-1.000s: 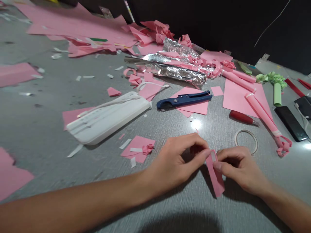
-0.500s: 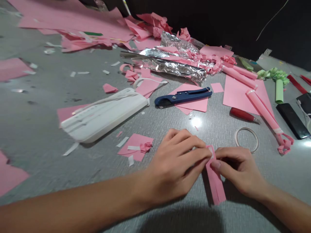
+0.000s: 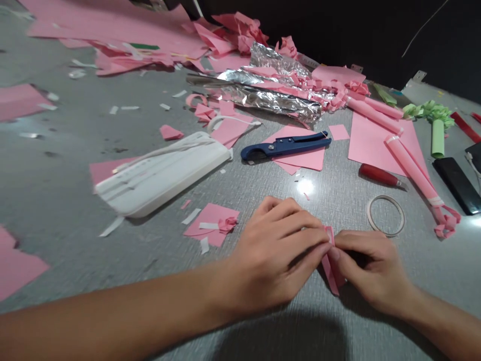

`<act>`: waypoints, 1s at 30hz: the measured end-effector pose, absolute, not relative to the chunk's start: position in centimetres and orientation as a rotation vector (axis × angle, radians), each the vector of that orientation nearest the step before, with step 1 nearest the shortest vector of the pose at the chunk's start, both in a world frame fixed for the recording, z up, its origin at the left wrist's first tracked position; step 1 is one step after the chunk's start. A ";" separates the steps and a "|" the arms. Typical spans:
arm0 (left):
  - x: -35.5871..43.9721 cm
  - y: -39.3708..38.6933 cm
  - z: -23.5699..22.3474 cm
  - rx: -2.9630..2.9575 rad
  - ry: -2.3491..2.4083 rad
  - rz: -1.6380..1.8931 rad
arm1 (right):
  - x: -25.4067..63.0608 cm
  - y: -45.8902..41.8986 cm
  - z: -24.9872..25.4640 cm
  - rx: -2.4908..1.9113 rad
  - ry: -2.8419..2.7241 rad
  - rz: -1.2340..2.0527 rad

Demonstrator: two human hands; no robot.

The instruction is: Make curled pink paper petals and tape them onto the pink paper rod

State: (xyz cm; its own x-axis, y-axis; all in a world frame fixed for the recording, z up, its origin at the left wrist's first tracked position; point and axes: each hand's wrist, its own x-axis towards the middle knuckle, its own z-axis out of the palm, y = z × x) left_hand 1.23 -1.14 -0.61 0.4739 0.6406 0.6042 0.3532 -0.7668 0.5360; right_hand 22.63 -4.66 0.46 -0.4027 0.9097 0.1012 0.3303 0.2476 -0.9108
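Note:
Between my two hands is a narrow folded strip of pink paper (image 3: 330, 276), with a whitish patch at its upper end. My left hand (image 3: 283, 250) reaches in from the left, its fingertips closed on the strip's upper end. From the other side my right hand (image 3: 370, 260) pinches the same end between thumb and forefinger. The fingers hide much of the strip; its lower end slants down towards me. Just beyond my right hand lies a roll of narrow tape (image 3: 386, 232). Left of my left hand is a pink paper square (image 3: 203, 215) with a crumpled pink piece and white tape on it.
A white power strip (image 3: 161, 175) lies at the left, with a blue cutter tool (image 3: 285, 145) beyond the hands. A red-handled knife (image 3: 381, 175), pink paper tubes (image 3: 415, 170) and a black phone-like slab (image 3: 456, 185) are at right. Crumpled foil (image 3: 263, 100) and pink scraps lie behind.
The pink strip has tilted and its lower end now shows shorter and narrower. Both hands stay pinched at its upper end. The view has shifted slightly.

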 end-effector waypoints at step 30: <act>1.3 -0.9 -0.3 2.365 0.797 1.158 | 22.7 -4.4 0.4 -1.163 -1.862 1.097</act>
State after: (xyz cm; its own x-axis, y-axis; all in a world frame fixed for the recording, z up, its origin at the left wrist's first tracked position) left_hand 1.29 -0.92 -0.34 0.4977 0.6391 0.5863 0.3191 -0.7635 0.5614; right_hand 22.72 -4.42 0.43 -0.3744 0.9212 0.1061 0.3538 0.2477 -0.9019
